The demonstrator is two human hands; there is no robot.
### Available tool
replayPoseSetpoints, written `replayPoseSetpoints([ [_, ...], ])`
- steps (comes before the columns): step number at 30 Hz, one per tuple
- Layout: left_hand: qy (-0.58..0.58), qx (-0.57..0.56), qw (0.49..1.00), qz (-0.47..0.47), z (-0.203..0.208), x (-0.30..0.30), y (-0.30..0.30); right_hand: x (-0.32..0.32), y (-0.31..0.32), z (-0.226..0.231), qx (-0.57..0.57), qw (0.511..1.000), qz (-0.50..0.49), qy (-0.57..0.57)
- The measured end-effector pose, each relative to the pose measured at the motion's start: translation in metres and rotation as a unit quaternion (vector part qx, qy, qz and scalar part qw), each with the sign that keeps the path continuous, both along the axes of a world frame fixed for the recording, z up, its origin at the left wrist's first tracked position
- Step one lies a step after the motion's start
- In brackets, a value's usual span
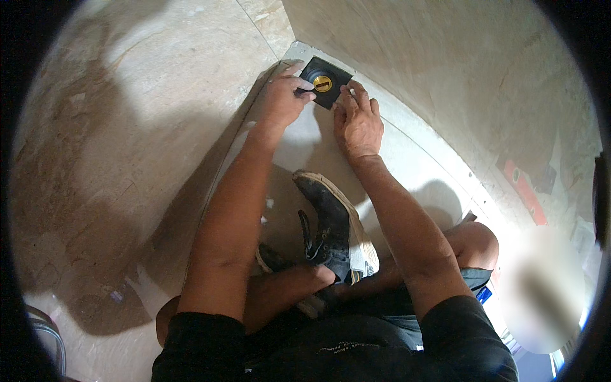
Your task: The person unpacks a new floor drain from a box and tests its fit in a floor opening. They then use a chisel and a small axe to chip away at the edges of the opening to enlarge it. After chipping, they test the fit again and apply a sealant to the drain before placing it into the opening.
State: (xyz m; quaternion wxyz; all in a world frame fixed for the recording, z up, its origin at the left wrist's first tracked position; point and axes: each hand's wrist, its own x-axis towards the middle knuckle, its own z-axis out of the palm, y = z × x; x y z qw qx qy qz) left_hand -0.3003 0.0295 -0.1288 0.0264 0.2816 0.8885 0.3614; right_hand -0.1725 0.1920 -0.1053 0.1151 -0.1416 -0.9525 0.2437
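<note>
A black square floor drain with a round brass-coloured centre lies in the corner where two walls meet the pale floor. My left hand is at its left edge, fingers bent and thumb drawn in toward the brass centre. On the right edge, the curled fingertips of my right hand press against the plate. Both hands hold the drain between them from opposite sides. What lies under the drain is hidden.
Beige stone-look walls rise on both sides. My dark shoe and crossed legs are on the floor between my arms. A red spirit level is at the right, and a curved metal piece at lower left.
</note>
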Motion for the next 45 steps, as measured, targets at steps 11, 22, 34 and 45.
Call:
replayPoseSetpoints([
  [11,0.006,0.024,1.000,-0.002,0.009,0.006,0.002,0.001,0.004,-0.008,0.049,0.998,0.002,0.037],
  [22,0.128,0.004,0.992,0.021,0.001,0.070,-0.005,0.007,0.006,-0.008,0.028,0.997,0.045,0.055],
  [34,0.187,-0.073,0.979,0.027,0.003,0.079,-0.002,0.005,0.003,-0.013,0.078,0.994,0.059,0.041],
  [45,0.162,-0.074,0.984,-0.018,0.007,0.054,-0.011,0.013,0.017,-0.024,-0.006,0.991,0.080,0.106],
])
